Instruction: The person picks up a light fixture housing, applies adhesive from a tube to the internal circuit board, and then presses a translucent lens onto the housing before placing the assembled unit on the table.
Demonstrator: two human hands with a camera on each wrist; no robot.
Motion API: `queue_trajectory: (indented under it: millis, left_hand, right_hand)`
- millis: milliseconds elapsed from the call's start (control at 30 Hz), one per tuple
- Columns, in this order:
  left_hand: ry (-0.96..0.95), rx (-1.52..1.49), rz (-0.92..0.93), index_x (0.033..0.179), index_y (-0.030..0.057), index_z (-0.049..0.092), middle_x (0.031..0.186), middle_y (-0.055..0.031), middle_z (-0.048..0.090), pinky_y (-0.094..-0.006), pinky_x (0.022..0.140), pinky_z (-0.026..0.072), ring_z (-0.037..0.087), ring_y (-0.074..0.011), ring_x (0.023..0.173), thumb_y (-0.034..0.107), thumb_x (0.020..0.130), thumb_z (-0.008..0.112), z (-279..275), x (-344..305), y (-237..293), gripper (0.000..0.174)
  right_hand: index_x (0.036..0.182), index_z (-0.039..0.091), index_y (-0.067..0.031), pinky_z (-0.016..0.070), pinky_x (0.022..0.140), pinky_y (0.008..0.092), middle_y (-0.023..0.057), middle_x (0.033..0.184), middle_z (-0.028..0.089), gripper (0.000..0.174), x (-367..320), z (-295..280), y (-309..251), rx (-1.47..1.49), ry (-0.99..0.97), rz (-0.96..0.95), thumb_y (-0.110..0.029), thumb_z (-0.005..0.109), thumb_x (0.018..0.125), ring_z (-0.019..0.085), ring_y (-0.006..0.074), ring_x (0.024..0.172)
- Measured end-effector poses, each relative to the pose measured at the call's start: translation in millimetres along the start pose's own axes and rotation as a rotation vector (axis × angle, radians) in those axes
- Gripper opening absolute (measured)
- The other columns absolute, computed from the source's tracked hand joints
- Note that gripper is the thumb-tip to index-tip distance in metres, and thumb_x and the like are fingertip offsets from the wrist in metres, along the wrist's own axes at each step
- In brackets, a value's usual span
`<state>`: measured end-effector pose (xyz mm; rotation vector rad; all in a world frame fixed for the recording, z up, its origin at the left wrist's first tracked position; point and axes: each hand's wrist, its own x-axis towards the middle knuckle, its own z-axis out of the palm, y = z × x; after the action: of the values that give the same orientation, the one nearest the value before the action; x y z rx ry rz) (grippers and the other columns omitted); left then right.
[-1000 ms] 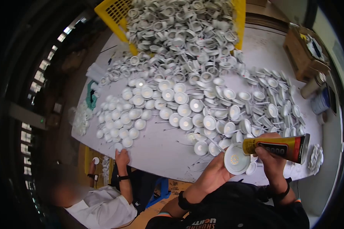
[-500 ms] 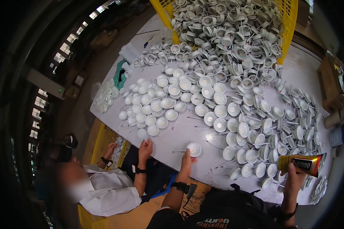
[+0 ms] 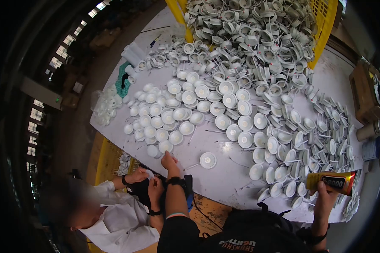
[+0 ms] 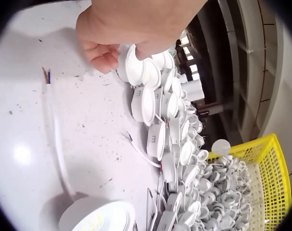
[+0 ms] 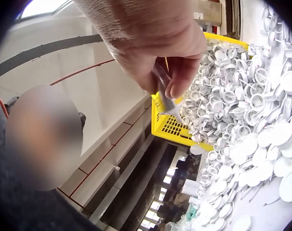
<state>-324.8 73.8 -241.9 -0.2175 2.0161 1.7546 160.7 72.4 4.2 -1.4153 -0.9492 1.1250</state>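
Observation:
My left hand (image 3: pixel 169 162) is at the near edge of the left cluster of white downlights. In the left wrist view its fingers and thumb pinch the rim of a white round downlight (image 4: pixel 135 67). A single downlight (image 3: pixel 208 160) lies face up on the table to the right of that hand, its cable pointing left with bare wire ends. My right hand (image 3: pixel 324 201) grips a gold and black glue tube (image 3: pixel 335 182) over the table's right side. In the right wrist view the tube (image 5: pixel 166 91) shows narrowly between thumb and fingers.
A yellow crate (image 3: pixel 324 31) overflows with white lamp housings at the back of the table (image 3: pixel 217 185). Rows of downlights (image 3: pixel 272 145) spread to the right. Another person (image 3: pixel 118 223) in a white shirt sits close on the left, holding a small white disc (image 3: pixel 149 173).
One second ago my left hand held a downlight near the tube; it has since set it on the table and moved left to the cluster. My right hand moved right with the tube.

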Motion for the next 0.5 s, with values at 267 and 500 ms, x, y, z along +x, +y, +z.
queue_trajectory:
  millis: [267,500]
  left_hand:
    - [0.043,0.133,-0.046,0.069,0.0005,0.047,0.052,-0.0048,0.045,-0.0248,0.032,0.0365,0.042,-0.0127,0.039,0.021,0.066,0.056,8.2,34.4,-5.5,0.023]
    - [-0.33,0.181,-0.234,0.096,-0.0036,0.042,0.081,-0.0138,0.053,-0.0301,0.05,0.0477,0.058,-0.0239,0.064,0.016,0.068,0.046,-2.8,-27.4,18.4,0.035]
  right_hand:
    - [0.093,0.042,0.0037,0.0399,0.044,0.0226,0.0084,0.07,0.048,0.034,5.3,9.0,-2.6,-0.01,0.01,-0.018,-0.013,0.059,0.068,0.047,0.0129,0.047]
    - [0.092,0.043,0.0037,0.0405,0.044,0.0226,0.008,0.07,0.048,0.034,4.4,-1.7,-0.2,0.007,-0.015,-0.006,-0.014,0.059,0.068,0.047,0.0127,0.047]
